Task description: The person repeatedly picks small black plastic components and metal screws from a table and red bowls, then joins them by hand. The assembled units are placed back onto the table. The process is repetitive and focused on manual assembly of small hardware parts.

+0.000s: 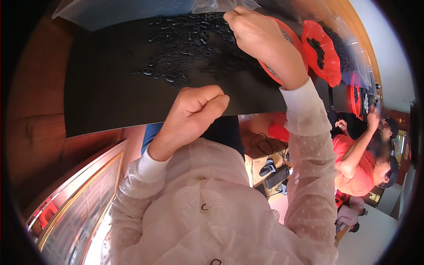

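My left hand [194, 114] is curled closed above the near edge of a black mat [101, 92]. The thumb presses against the folded fingers, and anything inside is hidden. Farther off and to the right, my right hand [254, 33] is also closed, its fingertips turned down out of sight. It hovers beside many small, glossy black pieces [185, 46], some ring-shaped, strewn over the mat. A round red tray [276, 78] with small greyish pieces lies partly behind my right wrist.
Right of the tray sits a wavy-edged red dish [333, 66] with black pieces. Clear plastic bags [132, 13] line the far edge. A person in an orange-red shirt [353, 165] works at the right, beside another red tray [354, 95]. Below the table are a box, cables and a phone [277, 177].
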`<action>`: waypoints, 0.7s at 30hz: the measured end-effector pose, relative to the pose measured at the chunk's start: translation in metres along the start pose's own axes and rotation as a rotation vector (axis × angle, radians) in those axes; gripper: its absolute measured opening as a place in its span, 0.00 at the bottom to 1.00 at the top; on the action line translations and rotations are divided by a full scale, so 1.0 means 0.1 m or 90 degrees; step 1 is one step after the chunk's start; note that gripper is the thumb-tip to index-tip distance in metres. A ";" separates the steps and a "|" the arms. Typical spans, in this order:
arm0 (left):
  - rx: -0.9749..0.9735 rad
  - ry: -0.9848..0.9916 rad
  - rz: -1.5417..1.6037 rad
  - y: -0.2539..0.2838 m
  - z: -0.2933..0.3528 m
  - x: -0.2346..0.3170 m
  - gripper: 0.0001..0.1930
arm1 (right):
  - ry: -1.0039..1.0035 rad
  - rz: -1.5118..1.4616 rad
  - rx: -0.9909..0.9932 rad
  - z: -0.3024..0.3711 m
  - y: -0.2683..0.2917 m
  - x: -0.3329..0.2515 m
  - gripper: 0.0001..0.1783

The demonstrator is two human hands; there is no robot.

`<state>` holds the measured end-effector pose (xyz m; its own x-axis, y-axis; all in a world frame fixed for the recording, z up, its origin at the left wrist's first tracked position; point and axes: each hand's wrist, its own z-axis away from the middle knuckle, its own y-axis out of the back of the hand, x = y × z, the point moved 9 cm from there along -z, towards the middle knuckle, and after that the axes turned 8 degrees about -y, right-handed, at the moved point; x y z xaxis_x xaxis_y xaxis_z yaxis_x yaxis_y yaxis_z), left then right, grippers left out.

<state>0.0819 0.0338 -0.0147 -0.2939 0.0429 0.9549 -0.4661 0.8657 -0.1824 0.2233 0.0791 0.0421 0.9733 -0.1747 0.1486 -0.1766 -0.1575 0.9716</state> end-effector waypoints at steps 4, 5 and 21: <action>0.005 -0.004 0.006 0.01 0.01 -0.02 0.15 | 0.002 0.071 0.006 -0.07 -0.16 -0.08 0.10; 0.008 -0.006 0.005 0.02 0.01 -0.01 0.15 | 0.001 0.042 -0.014 -0.07 -0.19 -0.08 0.09; -0.060 -0.068 -0.044 0.01 0.01 0.04 0.15 | 0.033 -0.254 -0.037 0.24 0.05 -0.14 0.06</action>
<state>0.0798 0.0342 -0.0109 -0.3535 -0.0683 0.9330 -0.4102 0.9076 -0.0890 0.2056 0.0575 0.0400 0.9700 -0.0623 -0.2349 0.2238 -0.1473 0.9634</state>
